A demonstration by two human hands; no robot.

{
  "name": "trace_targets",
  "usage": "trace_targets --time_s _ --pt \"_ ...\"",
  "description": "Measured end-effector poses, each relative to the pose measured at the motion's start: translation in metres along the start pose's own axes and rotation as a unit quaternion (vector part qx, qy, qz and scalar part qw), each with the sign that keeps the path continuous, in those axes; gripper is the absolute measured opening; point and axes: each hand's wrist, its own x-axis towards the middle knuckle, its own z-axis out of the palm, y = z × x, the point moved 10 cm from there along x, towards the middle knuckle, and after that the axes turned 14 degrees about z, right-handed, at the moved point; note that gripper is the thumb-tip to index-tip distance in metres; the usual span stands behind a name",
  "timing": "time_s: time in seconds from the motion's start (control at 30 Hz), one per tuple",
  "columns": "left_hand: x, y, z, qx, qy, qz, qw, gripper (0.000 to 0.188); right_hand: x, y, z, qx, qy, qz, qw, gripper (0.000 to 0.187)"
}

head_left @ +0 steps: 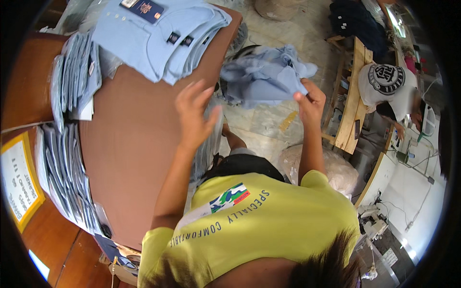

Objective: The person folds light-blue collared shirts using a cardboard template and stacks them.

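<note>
My right hand (312,100) pinches the edge of a light blue garment (266,79), which spreads crumpled to the left of it, over the floor side of the table. The garment's far part is bunched, and its exact kind is hard to make out. Above the right edge of the brown table (127,163), my left hand (196,115) is raised with fingers spread, slightly blurred and holding nothing. Just beyond it lies a stack of folded light blue shirts (144,45), with a dark tag (143,8) on the top one.
Bagged folded garments stand in two rows, one farther (79,72) and one nearer (62,173), along the table's left side. A yellow-framed sign (21,180) is at far left. To the right are a wooden bench (354,96), a person bending (386,86) and a plastic-wrapped bundle (319,165).
</note>
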Motion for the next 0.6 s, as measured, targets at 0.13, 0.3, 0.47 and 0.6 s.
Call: trace_targets --time_s 0.13,0.3,0.47,0.6 --pt "0.031 0.076 0.011 -0.194 -0.092 0.095 0.972 0.040 -0.104 -0.135 0.130 -0.126 -0.344 -0.162 0.916 0.030" --pt "0.008 0.168 -0.127 -0.162 0.005 0.177 0.971 0.030 -0.123 -0.141 0.074 -0.203 -0.088 -0.235 0.946 0.073" --pt "-0.062 0.225 -0.250 -0.101 0.003 0.174 0.980 0.033 -0.177 0.010 0.224 -0.207 -0.457 -0.029 0.864 0.077" --pt "-0.073 0.208 -0.341 -0.042 0.011 0.145 0.988 0.036 -0.208 0.002 0.270 -0.240 -0.498 -0.041 0.832 0.033"
